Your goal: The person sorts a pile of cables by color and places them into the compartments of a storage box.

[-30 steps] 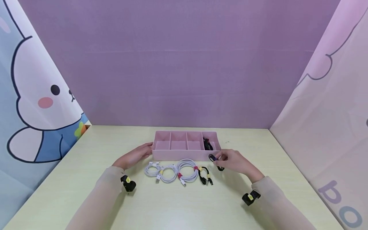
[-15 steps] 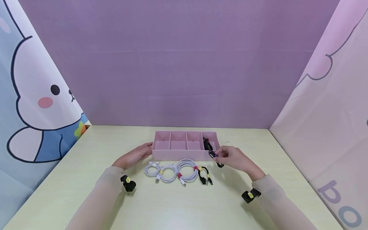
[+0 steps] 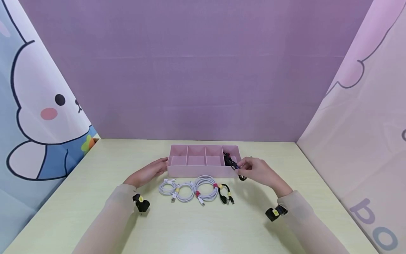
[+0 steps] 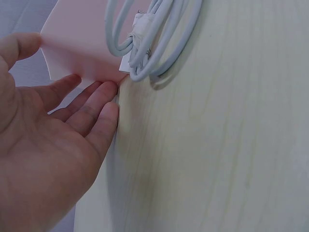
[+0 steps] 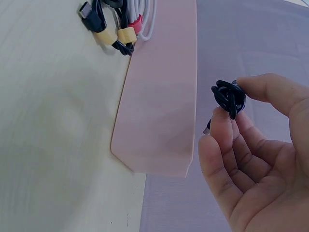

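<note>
A pink box (image 3: 200, 171) with several compartments stands on the table. My left hand (image 3: 150, 173) touches the box's left end, its fingers fairly straight against the wall in the left wrist view, where the left fingertips (image 4: 105, 92) show at the lower edge. My right hand (image 3: 258, 171) pinches a coiled black cable (image 5: 229, 98) between thumb and fingers, at the front rim by the rightmost compartment. A loose cable end with a plug hangs below the coil in the right wrist view. Another black cable (image 3: 227, 158) lies inside that compartment.
Before the box lies a row of coiled cables: a white one (image 3: 167, 192) at left, a second white coil (image 3: 185, 200), a larger white coil with red ties (image 3: 207, 200), and a short black cable (image 3: 221, 197) with yellow ties. A purple backdrop (image 3: 203, 77) rises behind the table.
My right hand has lifted and moved slightly away from me with the black cable, from in front of the box up to its front rim. The left hand has stayed at the box's end.
</note>
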`<state>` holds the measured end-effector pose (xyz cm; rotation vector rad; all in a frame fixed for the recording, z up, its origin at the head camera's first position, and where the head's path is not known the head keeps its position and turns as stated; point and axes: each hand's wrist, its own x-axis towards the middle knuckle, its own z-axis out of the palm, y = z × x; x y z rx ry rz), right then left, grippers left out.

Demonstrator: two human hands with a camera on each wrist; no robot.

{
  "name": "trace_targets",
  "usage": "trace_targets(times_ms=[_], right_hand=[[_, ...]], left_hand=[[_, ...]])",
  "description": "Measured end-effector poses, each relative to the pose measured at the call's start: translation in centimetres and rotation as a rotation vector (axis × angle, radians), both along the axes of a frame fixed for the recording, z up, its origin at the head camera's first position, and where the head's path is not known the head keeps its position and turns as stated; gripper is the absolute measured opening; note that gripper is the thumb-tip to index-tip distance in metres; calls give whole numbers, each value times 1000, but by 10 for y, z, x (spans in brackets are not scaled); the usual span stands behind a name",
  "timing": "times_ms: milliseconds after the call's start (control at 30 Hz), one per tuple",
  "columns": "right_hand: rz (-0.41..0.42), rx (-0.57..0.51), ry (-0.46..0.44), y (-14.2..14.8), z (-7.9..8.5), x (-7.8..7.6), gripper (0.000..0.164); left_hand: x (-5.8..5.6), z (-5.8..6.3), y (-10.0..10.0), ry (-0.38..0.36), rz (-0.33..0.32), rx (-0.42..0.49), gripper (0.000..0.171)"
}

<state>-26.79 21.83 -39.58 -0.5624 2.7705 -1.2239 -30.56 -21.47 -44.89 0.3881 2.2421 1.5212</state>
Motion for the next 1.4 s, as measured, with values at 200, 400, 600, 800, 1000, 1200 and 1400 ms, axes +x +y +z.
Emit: trace_targets(times_ms=[200, 400, 600, 800, 1000, 1200, 1400], right_hand=[[-12, 1, -7, 1, 2, -3, 19], [-13, -1, 0, 2, 3, -5, 22], [-26, -3, 3, 2, 6, -7, 28], [-35, -2, 11, 1, 8, -9, 31], [-49, -2, 20, 0, 9, -13, 29], [-62, 12, 27, 0, 11, -17, 29], [-67, 5, 21, -2, 13, -20, 28]], left_hand=[[-1, -2, 0, 3, -1, -5, 60], [-3, -3, 0, 4, -2, 3, 60], [-2, -3, -1, 6, -4, 6, 60], [-1, -2, 0, 10, -3, 4, 61], [0, -1, 1, 15, -2, -5, 60], [0, 0, 1, 11, 1, -6, 59], [-1, -2, 0, 6, 1, -6, 60]])
